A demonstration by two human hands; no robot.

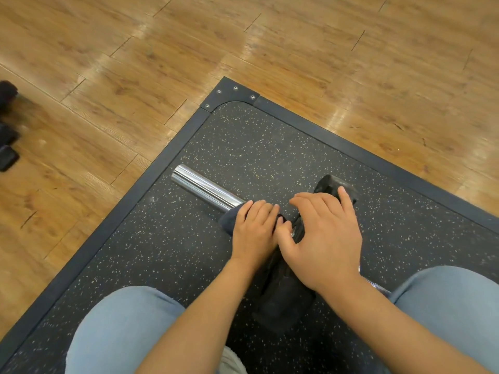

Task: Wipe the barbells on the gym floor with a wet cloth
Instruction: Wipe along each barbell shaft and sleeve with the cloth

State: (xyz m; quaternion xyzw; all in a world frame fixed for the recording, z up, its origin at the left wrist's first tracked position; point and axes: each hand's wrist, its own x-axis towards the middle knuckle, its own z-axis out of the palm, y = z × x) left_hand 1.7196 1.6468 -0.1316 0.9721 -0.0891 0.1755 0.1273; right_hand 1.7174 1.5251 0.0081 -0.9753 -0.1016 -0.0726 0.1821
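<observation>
A barbell lies across the speckled rubber mat [256,147], its chrome sleeve [205,187] pointing up and left. A black weight plate [286,298] sits on the bar in front of my knees. My left hand [255,230] grips a dark cloth [226,220] wrapped round the sleeve right beside the plate. My right hand [324,238] rests on top of the plate, fingers spread over its upper rim. The bar's thinner shaft [378,287] shows past my right wrist.
The mat's dark frame [151,179] with a bolted corner [232,95] borders wooden flooring [135,63]. Black dumbbell ends [8,125] lie at the far left edge. My knees in blue jeans [121,327] are on either side of the plate.
</observation>
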